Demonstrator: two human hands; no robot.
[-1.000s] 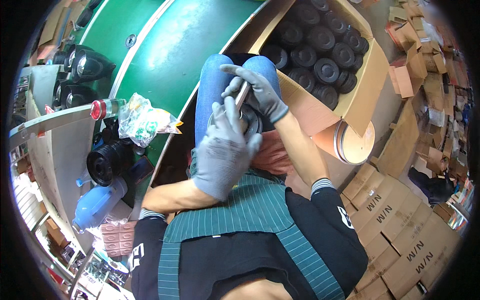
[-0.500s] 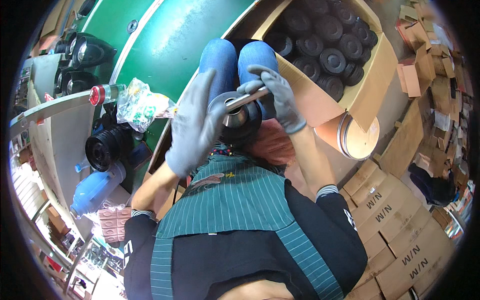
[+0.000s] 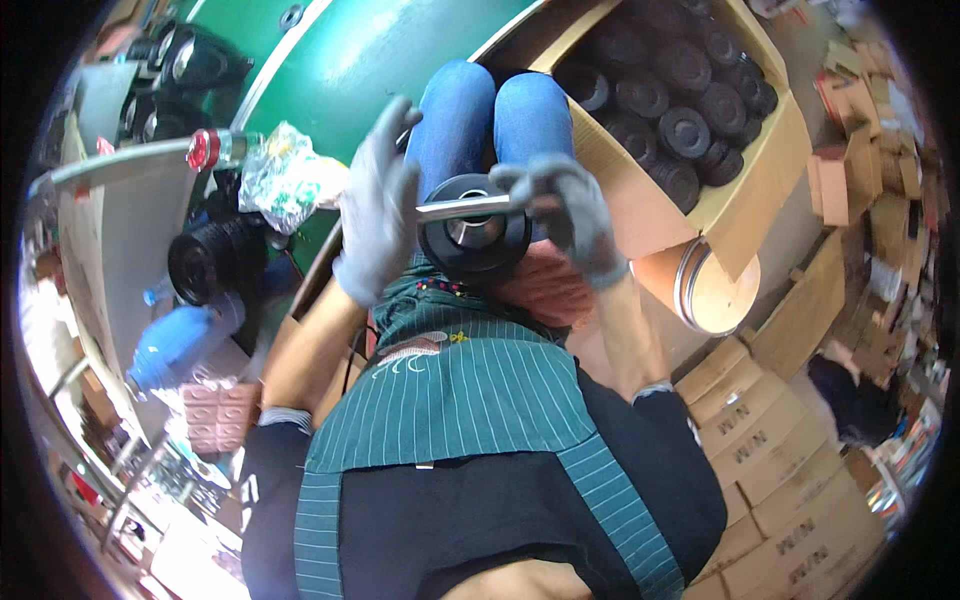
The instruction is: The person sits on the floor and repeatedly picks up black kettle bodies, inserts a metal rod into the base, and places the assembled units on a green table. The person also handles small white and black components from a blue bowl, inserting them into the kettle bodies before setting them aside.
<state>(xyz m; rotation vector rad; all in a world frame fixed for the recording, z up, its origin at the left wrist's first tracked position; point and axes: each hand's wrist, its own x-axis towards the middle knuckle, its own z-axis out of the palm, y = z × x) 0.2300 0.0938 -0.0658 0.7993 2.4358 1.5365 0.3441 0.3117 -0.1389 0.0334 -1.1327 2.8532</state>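
Metal bar (image 3: 465,208) lies crosswise, left to right, between the flat-opened left hand (image 3: 376,218) and the right hand (image 3: 583,218), which grips its end (somewhat blurred).

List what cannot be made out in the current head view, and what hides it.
All in the head view:
- Right hand: motion blur hides its exact grip on the metal rod.
- Left hand: blur hides whether it touches the rod's near end.
- Cardboard box: far end cut off by the top edge.
- Plastic bag: crumpled folds and glare hide any contents.
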